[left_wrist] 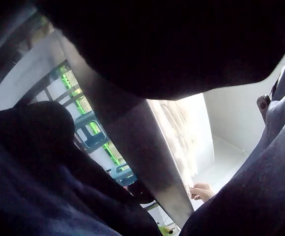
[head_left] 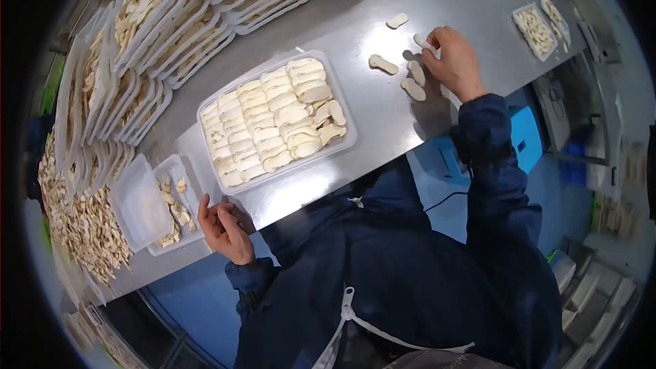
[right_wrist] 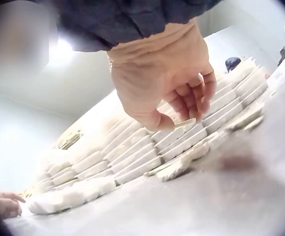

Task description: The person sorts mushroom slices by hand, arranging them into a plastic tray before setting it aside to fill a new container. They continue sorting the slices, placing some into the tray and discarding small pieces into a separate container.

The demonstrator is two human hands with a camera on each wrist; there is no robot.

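Pinching a mushroom slice in right hand (fingers curled), left hand idle at table edge

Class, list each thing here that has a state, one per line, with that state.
Large clear tray: nearly full of mushroom slices in rows.
Small tray: few slices, partly under an empty tray.
Loose slices: lying flat on the steel table.
Right hand: pinching one slice.
Left hand: curled, holding nothing visible.
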